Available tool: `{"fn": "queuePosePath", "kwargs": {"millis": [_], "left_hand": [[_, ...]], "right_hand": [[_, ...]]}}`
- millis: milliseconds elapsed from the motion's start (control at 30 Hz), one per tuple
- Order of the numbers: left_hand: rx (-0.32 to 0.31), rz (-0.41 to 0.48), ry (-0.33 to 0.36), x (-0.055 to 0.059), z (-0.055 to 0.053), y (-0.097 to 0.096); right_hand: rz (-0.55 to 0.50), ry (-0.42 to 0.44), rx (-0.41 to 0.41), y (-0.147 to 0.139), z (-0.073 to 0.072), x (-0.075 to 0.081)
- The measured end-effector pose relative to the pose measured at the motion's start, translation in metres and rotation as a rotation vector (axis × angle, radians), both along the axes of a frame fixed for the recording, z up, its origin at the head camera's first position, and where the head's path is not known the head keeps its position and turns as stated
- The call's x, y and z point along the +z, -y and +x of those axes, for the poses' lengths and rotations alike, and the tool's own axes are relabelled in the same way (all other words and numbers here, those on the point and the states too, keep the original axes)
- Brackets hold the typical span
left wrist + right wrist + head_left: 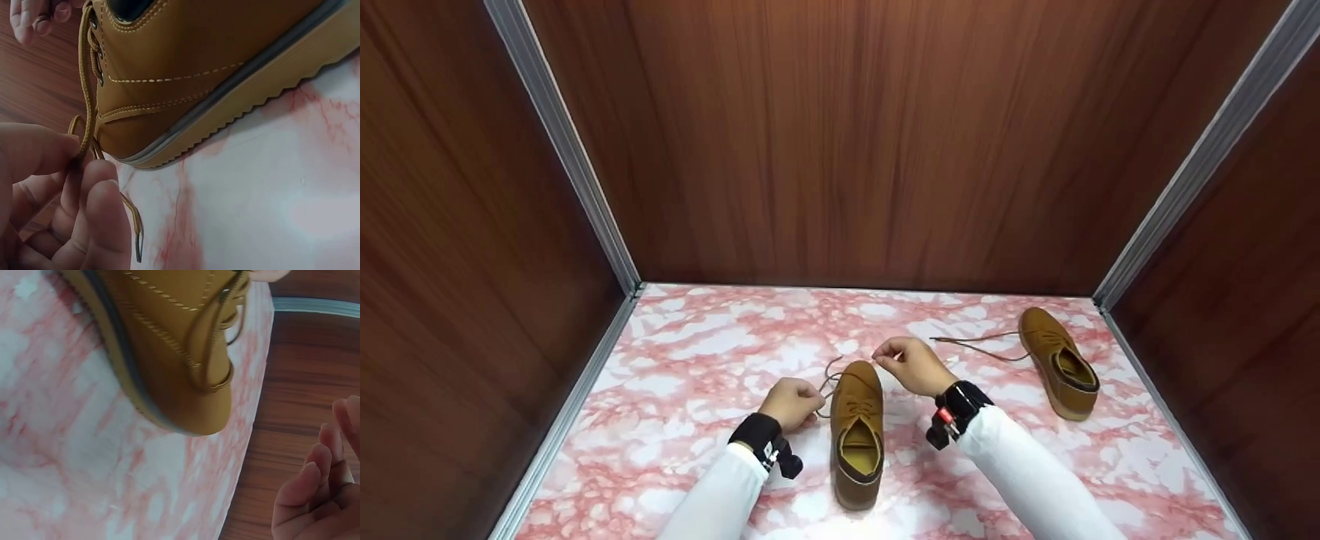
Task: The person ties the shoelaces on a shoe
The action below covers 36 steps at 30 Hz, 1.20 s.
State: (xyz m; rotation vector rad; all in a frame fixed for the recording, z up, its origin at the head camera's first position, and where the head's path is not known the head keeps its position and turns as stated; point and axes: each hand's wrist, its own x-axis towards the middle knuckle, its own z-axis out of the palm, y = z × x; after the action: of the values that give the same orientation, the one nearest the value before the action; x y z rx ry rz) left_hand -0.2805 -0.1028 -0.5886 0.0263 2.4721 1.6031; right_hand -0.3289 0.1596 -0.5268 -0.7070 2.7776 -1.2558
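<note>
A tan lace-up shoe (pixel 858 375) stands upright on the marbled surface, toe pointing away from me. At its left side my left hand (pixel 793 403) pinches the shoe's brown shoelace (pixel 85 84) between thumb and fingers. A loose lace tip (pixel 138 244) hangs below those fingers in the left wrist view. My right hand (pixel 913 366) hovers to the right of the toe, fingers loosely bent and nothing held. In the right wrist view its fingers (pixel 301 485) are apart from the shoe, and a strand of lace lies across the toe.
A matching tan shoe (pixel 1044 337) stands at the far right, its loose laces (pixel 986 349) stretching left. Brown wood-look panels (pixel 840 150) with grey metal edges enclose the pink-and-white surface (pixel 697 337) at the back and both sides.
</note>
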Motion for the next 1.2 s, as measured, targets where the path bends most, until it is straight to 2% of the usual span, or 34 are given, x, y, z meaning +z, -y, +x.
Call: {"fn": "queuePosePath", "kwargs": {"millis": [233,467,567,700,967,1200], "left_hand": [[0.02,0.04,0.051,0.002,-0.002,-0.001],[0.015,0.036,0.027,0.001,-0.006,-0.004],[0.014,0.029,0.022,0.0,-0.007,-0.006],[0.007,0.038,0.023,0.0,-0.007,-0.009],[0.006,0.061,0.061,0.001,-0.009,-0.012],[0.009,0.097,0.104,0.001,-0.007,-0.014]], "right_hand": [[0.057,0.046,0.143,-0.002,0.01,-0.011],[0.161,0.054,0.309,0.012,0.023,-0.021],[0.194,0.084,0.353,0.017,0.028,-0.025],[0.209,0.148,0.365,0.021,0.033,-0.028],[0.126,0.22,0.378,0.025,0.034,-0.03],[0.089,0.236,0.307,0.026,0.036,-0.031]]}}
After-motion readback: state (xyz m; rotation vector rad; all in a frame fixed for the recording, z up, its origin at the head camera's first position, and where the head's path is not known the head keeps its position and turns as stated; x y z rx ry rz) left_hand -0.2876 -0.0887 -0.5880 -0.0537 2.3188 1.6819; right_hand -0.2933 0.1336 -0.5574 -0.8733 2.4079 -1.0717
